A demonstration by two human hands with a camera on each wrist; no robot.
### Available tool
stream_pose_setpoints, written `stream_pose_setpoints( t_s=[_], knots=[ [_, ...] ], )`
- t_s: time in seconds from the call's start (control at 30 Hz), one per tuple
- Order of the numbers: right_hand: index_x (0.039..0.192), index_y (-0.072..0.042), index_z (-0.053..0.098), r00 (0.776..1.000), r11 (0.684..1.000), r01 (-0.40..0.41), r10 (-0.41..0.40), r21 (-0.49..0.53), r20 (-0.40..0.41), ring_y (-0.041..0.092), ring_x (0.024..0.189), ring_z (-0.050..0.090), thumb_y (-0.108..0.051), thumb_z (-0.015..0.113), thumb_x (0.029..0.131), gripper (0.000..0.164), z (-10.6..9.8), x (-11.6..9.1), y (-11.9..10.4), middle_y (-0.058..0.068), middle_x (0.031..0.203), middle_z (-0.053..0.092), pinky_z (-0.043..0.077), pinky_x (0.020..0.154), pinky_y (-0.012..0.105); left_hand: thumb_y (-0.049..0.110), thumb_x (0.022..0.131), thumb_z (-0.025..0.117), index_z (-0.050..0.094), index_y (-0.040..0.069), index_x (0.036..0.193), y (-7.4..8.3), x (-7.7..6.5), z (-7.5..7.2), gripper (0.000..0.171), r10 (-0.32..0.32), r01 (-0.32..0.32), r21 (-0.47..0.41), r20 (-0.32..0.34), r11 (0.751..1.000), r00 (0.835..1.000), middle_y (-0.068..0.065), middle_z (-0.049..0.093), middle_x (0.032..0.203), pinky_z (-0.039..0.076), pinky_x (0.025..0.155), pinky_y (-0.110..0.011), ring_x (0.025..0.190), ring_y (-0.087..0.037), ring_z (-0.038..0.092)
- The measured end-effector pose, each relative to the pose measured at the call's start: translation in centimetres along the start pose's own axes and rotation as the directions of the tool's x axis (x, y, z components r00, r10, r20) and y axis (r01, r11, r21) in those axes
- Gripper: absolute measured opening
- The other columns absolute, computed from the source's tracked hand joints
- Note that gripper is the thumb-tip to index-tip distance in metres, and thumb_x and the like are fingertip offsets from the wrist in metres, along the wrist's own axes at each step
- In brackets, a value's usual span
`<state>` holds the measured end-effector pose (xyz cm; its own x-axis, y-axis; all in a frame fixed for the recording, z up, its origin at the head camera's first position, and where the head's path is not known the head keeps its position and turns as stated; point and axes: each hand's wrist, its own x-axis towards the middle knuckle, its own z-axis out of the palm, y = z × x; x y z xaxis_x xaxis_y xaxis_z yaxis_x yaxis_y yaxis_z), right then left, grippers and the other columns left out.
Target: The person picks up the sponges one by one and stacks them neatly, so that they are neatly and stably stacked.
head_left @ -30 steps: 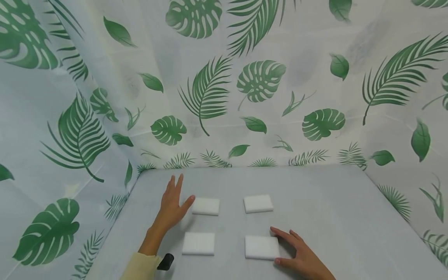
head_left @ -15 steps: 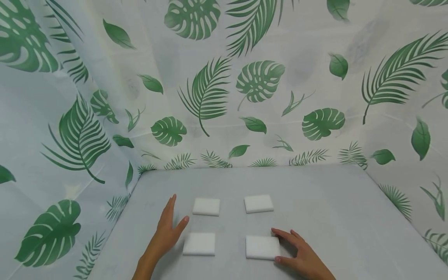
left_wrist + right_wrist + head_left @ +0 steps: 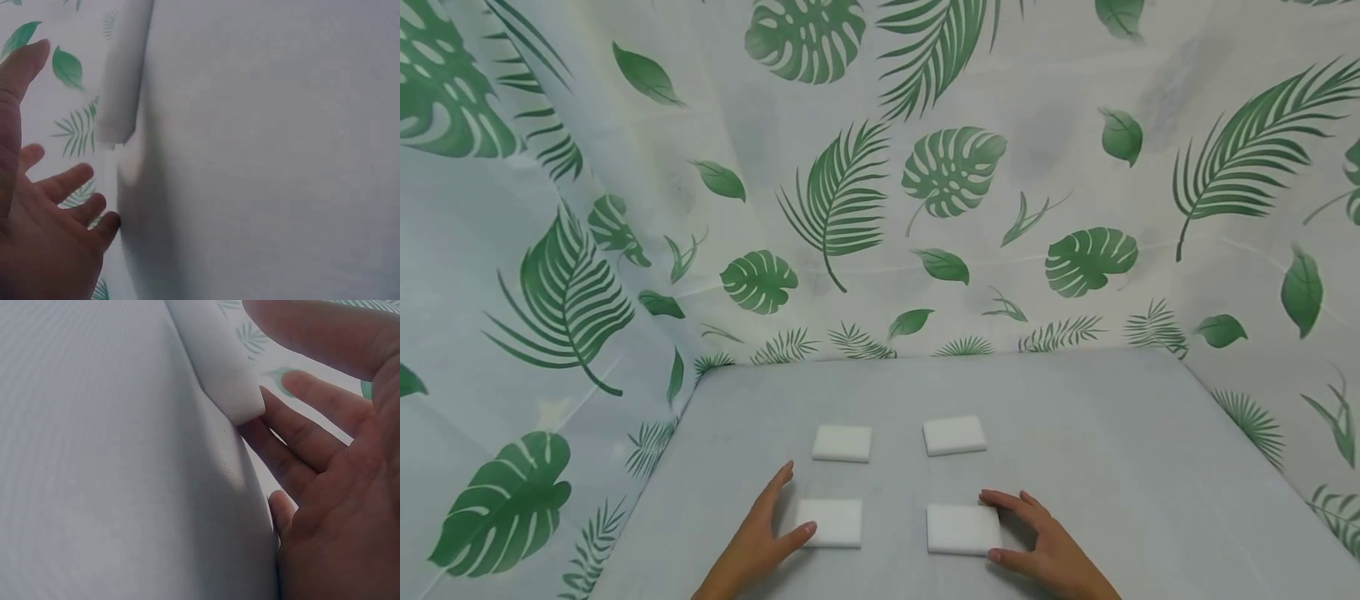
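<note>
Got left hand (image 3: pixel 47 234) at left edge, thumb and fingers spread, fingers slightly bent — near white block (image 3: pixel 125 75), gap visible. Showing gray tabletop (image 3: pixel 281 150) across right, shadowed beside fingertips — leaf-print cloth (image 3: pixel 84 28) behind.

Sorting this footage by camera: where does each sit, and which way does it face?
Head: on the head, looking forward and down at the table, four white blocks and leaf-print backdrop; left hand and right hand show.
Left wrist: on that wrist, aimed over the table at one block; only the left hand shows.
Right wrist: on that wrist, aimed over the table at one block; only the right hand shows.
The two wrist views share the table and backdrop.
</note>
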<state>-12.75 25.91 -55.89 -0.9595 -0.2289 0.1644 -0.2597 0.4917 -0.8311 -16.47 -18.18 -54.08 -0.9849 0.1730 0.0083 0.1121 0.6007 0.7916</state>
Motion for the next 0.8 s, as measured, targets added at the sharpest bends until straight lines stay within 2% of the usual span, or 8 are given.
stream_pose_setpoints(
  t_s=[0.07,0.23,0.53,0.6,0.67,0.73,0.8],
  knots=[
    [0.145,-0.019,0.067,1.000,1.000,-0.016,0.016,0.014,0.012,0.064,0.147,0.030,-0.033,0.090,0.087,0.064,-0.1,0.1,0.0,-0.001,0.144,0.067,0.026,0.111,0.080,0.046,0.091,0.084,0.031,0.011,0.168,-0.5,-0.2,0.2,0.099,0.002,-0.002,0.001,0.027,1.000,1.000,-0.022,0.039,0.167,0.025,0.119,-0.072,0.154,-0.049,0.031],
    [0.145,-0.020,0.066,0.999,0.999,-0.046,0.046,0.016,0.025,0.060,0.149,0.030,-0.034,0.091,0.086,0.065,-0.1,0.2,-0.2,0.000,0.144,0.067,0.023,0.114,0.077,0.044,0.088,0.087,0.034,0.005,0.166,-1.3,-0.4,0.4,0.102,0.008,-0.008,-0.007,0.069,1.000,0.998,-0.025,0.037,0.166,0.024,0.120,-0.072,0.154,-0.051,0.030],
    [0.146,-0.020,0.065,0.999,0.999,-0.032,0.032,-0.008,0.016,0.057,0.147,0.034,-0.034,0.091,0.086,0.066,-0.1,0.2,-0.4,-0.001,0.143,0.067,0.029,0.112,0.075,0.040,0.089,0.088,0.038,0.000,0.162,-2.0,-0.6,0.4,0.097,0.023,-0.021,-0.019,0.104,1.000,0.994,-0.031,0.034,0.165,0.021,0.120,-0.074,0.152,-0.056,0.027],
    [0.146,-0.021,0.064,0.999,1.000,-0.031,0.031,-0.002,0.019,0.056,0.148,0.033,-0.034,0.090,0.087,0.066,-0.1,0.1,-0.4,-0.003,0.143,0.067,0.030,0.116,0.065,0.040,0.090,0.087,0.041,-0.001,0.161,-2.2,-0.6,0.5,0.094,0.034,-0.034,-0.006,0.105,0.999,0.994,-0.032,0.033,0.165,0.020,0.119,-0.074,0.153,-0.057,0.026],
    [0.146,-0.020,0.064,1.000,1.000,-0.017,0.016,0.014,0.019,0.056,0.148,0.033,-0.032,0.090,0.087,0.066,0.0,0.1,-0.3,-0.003,0.143,0.067,0.025,0.122,0.044,0.042,0.090,0.086,0.043,0.000,0.159,-2.4,-0.5,0.7,0.092,0.037,-0.037,0.005,0.104,0.999,0.994,-0.031,0.033,0.165,0.019,0.120,-0.074,0.153,-0.057,0.025],
    [0.147,-0.018,0.064,1.000,1.000,0.005,-0.006,0.025,0.017,0.054,0.147,0.035,-0.031,0.090,0.087,0.066,0.1,0.1,-0.1,-0.003,0.142,0.067,0.019,0.120,0.023,0.045,0.091,0.085,0.045,0.000,0.158,-2.5,-0.4,0.8,0.090,0.032,-0.034,0.013,0.102,0.999,0.994,-0.030,0.034,0.165,0.018,0.120,-0.074,0.153,-0.057,0.025],
    [0.146,-0.017,0.064,0.999,0.999,0.031,-0.031,0.030,0.012,0.050,0.146,0.038,-0.029,0.090,0.087,0.066,0.2,0.1,0.1,-0.002,0.142,0.068,0.013,0.113,0.008,0.045,0.091,0.085,0.047,0.000,0.156,-2.5,-0.4,0.9,0.089,0.028,-0.029,0.014,0.099,0.999,0.995,-0.029,0.035,0.165,0.018,0.120,-0.074,0.153,-0.056,0.025]
  ],
)
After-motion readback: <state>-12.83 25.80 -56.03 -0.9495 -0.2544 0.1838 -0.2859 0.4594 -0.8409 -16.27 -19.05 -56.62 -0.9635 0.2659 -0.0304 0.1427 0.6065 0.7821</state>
